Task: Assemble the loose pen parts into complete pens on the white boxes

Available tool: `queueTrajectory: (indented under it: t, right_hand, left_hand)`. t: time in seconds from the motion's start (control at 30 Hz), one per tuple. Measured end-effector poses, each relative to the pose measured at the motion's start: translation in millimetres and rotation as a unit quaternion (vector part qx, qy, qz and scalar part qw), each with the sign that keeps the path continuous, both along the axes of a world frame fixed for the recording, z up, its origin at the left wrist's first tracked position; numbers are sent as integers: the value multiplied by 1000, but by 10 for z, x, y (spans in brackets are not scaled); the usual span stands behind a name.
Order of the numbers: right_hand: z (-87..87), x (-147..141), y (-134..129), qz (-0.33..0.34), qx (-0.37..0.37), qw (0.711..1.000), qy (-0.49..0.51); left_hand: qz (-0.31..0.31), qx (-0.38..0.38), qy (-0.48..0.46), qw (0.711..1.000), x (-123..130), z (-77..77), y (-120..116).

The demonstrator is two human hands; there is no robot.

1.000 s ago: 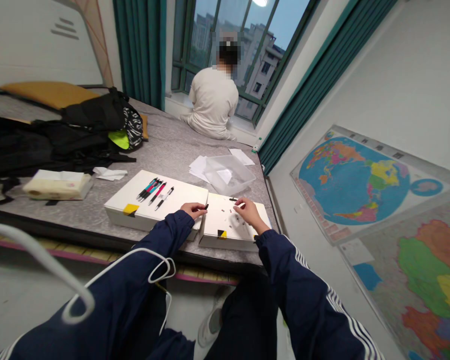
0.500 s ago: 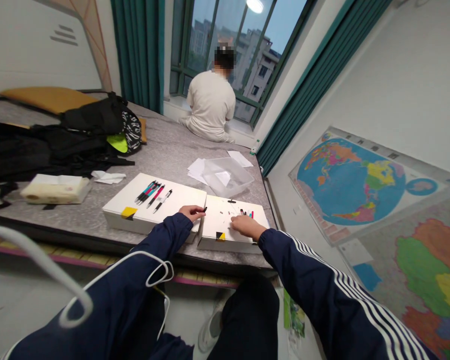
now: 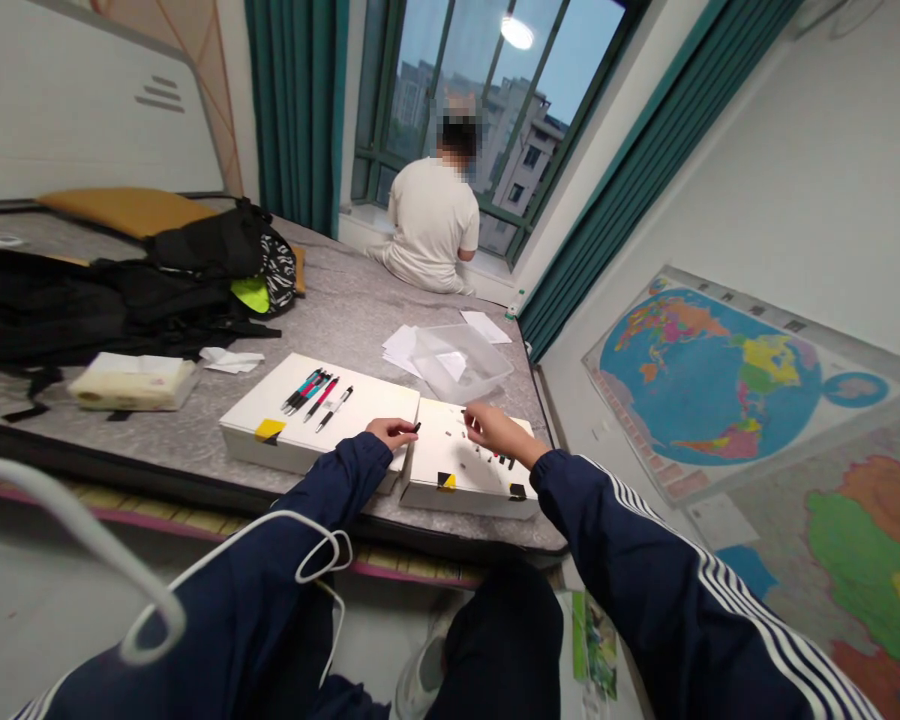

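Observation:
My left hand point(image 3: 392, 433) is closed in a pinch on a small black pen part point(image 3: 417, 428), over the gap between two white boxes. Over the far side of the right white box point(image 3: 427, 490), my right hand point(image 3: 495, 430) has its fingertips together; what they grip, if anything, is too small to make out. Tiny loose pieces point(image 3: 448, 433) lie on that box, and several coloured pen parts point(image 3: 501, 459) sit partly under my right hand. On the left white box point(image 3: 244, 442), several pens point(image 3: 305, 391) lie side by side, including a red pen point(image 3: 322, 398) and a white-and-black pen point(image 3: 335, 409).
Behind the boxes are a clear plastic tray point(image 3: 487, 378) and white papers point(image 3: 399, 348). A tissue pack point(image 3: 133, 382) and black backpack point(image 3: 112, 305) lie left. A person point(image 3: 433, 220) sits by the window, back turned. A white cable point(image 3: 82, 520) loops across my left arm.
My right hand has moved away from me, from the near part of the right box to its far side. My left hand keeps its pinch on the black part. The view has shifted slightly.

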State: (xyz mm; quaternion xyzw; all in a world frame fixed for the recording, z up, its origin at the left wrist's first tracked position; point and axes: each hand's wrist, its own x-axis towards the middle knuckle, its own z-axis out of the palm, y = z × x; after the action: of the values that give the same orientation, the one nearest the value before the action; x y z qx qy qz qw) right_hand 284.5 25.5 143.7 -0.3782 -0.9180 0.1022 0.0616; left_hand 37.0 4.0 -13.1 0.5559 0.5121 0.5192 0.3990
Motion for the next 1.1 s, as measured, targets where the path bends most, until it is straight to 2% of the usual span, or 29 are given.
queueTrajectory:
  t: [0.03, 0.07, 0.17, 0.23, 0.33, 0.47, 0.73, 0.97, 1.1]
  right_hand:
    - [17, -64, -2, -45, -25, 994, 96]
    - [15, -138, -11, -87, -59, 975, 195]
    - [-82, -394, -78, -154, -185, 869, 432]
    - [-181, -547, -134, -151, -239, 816, 504]
    - [-296, -697, -199, -130, -281, 788, 533]
    - [-347, -751, -227, -117, -289, 784, 536]
    - [-373, -749, -235, -105, -282, 804, 513]
    - [-499, -747, -223, -97, -285, 821, 484]
    - [-555, -749, -202, -114, -259, 839, 464]
  left_hand:
    - [-1, -3, -3, 1000, 1, 5, -3]
    - [-1, -7, -4, 1000, 1, 10, -4]
    - [-6, -19, 2, 1000, -1, 21, -6]
    - [-14, -24, 6, 1000, -1, 31, -8]
    - [-19, -27, -4, 999, 3, 50, -13]
    - [-24, -34, -12, 999, 4, 76, -26]
    - [-22, -36, -17, 999, -8, 114, -44]
    - [-33, -25, -16, 999, -3, 117, -42]
    - [-32, -21, -10, 999, 3, 105, -34]
